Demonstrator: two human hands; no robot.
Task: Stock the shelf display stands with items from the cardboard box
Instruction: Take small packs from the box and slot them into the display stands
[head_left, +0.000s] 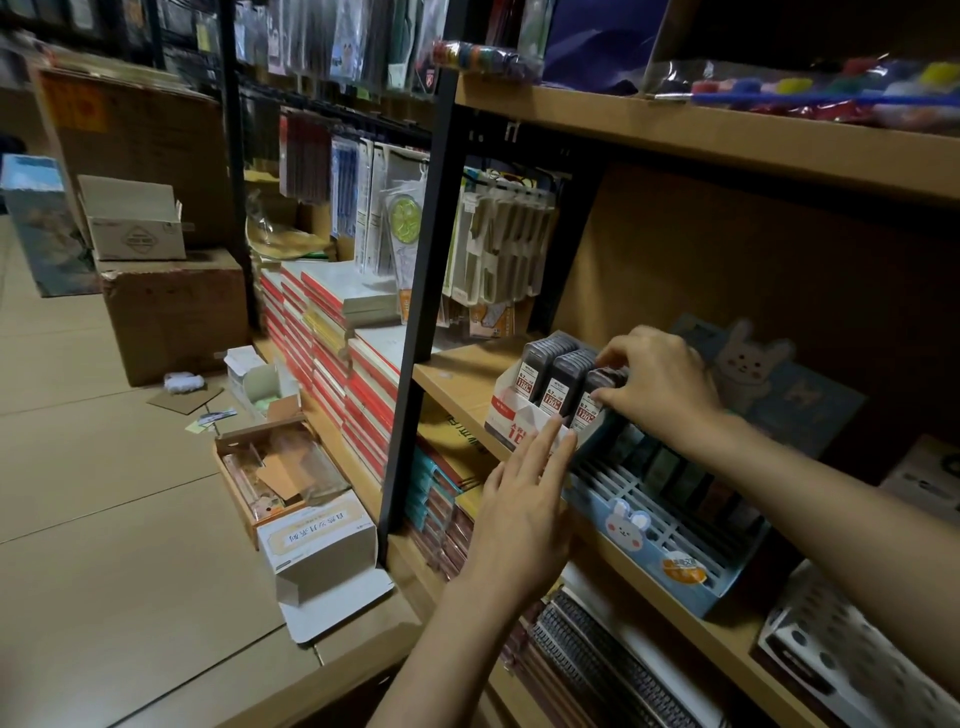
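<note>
A small white-and-red display stand (511, 415) sits on the wooden shelf (457, 379), holding three rows of dark lead-refill cases (558, 376) with white and red labels. My right hand (654, 387) pinches the cases of the right-hand row (592, 397) from above. My left hand (524, 499) has straight fingers, and its fingertips press on the stand's front right corner. Just right of it stands a blue rabbit-printed display stand (670, 551) with dark items in its slots.
On the floor lie an open white box (317, 545), a wooden tray of items (270, 467) and brown cardboard boxes (171, 312). Stacked notebooks (322, 332) fill the lower left shelving. Hanging packets (498, 244) are above. A top shelf (701, 130) carries coloured items.
</note>
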